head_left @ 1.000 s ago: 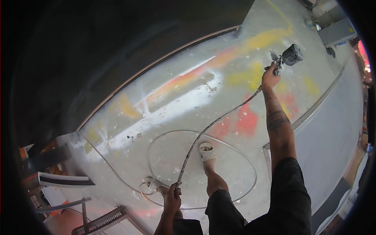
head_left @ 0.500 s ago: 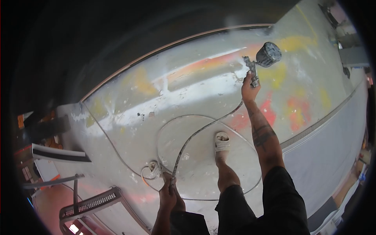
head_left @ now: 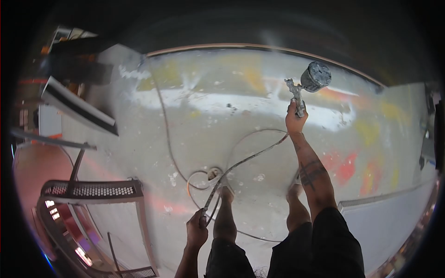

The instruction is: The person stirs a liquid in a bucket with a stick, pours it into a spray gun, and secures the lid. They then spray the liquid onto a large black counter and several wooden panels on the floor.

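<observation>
Passable left of grip of right hand (head_left: 295, 121), above floor (head_left: 204, 136); bounded ahead by dark panel (head_left: 222, 25); crossed toward left hand (head_left: 196, 230) by hose (head_left: 246, 159); obstructed farther left by metal frame (head_left: 143, 227).

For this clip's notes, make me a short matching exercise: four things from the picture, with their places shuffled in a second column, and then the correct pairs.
Things:
1. Spray gun
2. Hose
3. Bright red paint patch
4. Dark frame with perforated strips

Places:
A. On the floor, to the right of the right forearm in the picture
B. Gripped in the left hand
C. At the picture's lower left
D. Held in the right hand

Pairs: 1-D, 2-B, 3-A, 4-C
</observation>
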Demonstrator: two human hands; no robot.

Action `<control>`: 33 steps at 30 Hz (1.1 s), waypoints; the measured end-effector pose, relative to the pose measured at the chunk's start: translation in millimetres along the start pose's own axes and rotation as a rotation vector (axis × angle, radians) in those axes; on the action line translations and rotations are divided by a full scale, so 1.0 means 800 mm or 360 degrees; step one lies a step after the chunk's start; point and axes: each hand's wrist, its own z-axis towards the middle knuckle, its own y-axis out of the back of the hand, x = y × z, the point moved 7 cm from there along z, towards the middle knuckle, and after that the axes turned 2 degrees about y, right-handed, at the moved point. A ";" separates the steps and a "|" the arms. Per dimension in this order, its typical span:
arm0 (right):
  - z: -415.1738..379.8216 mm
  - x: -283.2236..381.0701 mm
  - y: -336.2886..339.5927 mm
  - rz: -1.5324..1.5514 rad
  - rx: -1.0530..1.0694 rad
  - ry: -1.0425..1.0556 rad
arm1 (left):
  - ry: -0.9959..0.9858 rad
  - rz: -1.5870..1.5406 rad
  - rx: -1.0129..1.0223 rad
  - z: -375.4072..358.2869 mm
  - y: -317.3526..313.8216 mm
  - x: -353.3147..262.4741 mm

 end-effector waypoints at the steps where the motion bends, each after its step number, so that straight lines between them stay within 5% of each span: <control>1: -0.007 0.001 -0.034 0.0013 0.0048 0.0006 | -0.0028 -0.0005 -0.0035 0.003 0.012 0.010; 21: -0.164 0.039 -0.624 0.0181 0.0643 0.0377 | 0.0358 -0.0578 -0.0178 0.062 0.169 0.143; 27: -0.186 0.082 -0.667 -0.0148 0.0908 0.0452 | 0.0388 -0.0553 -0.0161 0.069 0.166 0.158; 33: -0.155 0.053 -0.579 -0.0168 0.0921 0.0283 | 0.0341 -0.0468 -0.0064 0.075 0.142 0.136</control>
